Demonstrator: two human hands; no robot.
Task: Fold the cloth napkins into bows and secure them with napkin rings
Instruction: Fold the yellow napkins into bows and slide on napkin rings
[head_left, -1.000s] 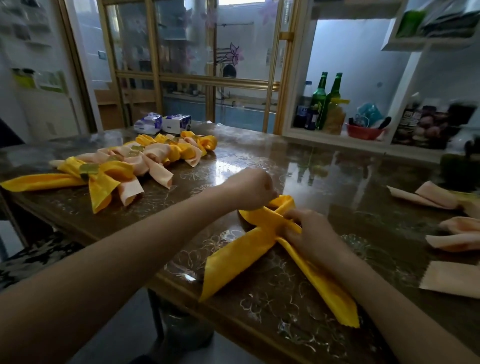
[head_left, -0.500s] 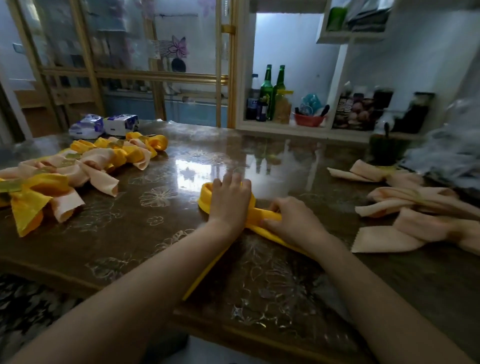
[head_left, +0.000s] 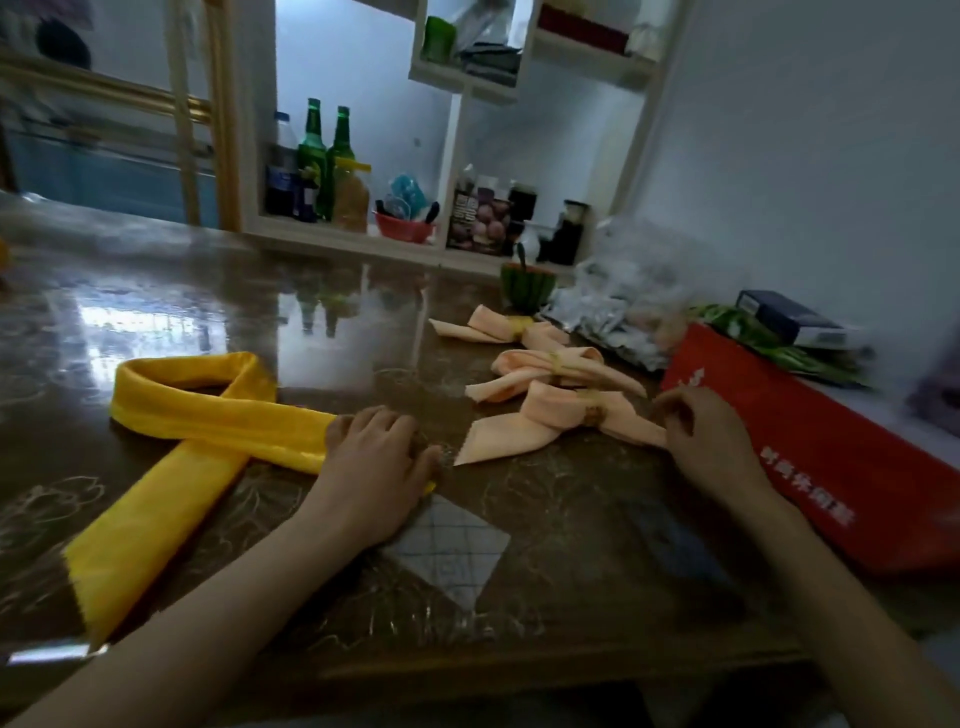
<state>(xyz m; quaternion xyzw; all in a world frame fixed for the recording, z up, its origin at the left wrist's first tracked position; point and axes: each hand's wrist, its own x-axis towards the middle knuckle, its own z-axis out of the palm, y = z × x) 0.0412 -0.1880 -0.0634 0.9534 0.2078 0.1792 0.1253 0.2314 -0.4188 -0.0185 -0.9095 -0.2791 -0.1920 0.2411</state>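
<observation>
Your left hand (head_left: 371, 462): fingers together, pressing the looped yellow napkin (head_left: 208, 415). Your right hand (head_left: 709, 441): fingers curled beside the peach bow (head_left: 545, 413); whether they pinch it is unclear.

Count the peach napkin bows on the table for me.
3, all on the right side of the table: the farthest bow, the middle bow just in front of it, and the nearest bow, its end by the right hand. Others may sit outside the view.
</observation>
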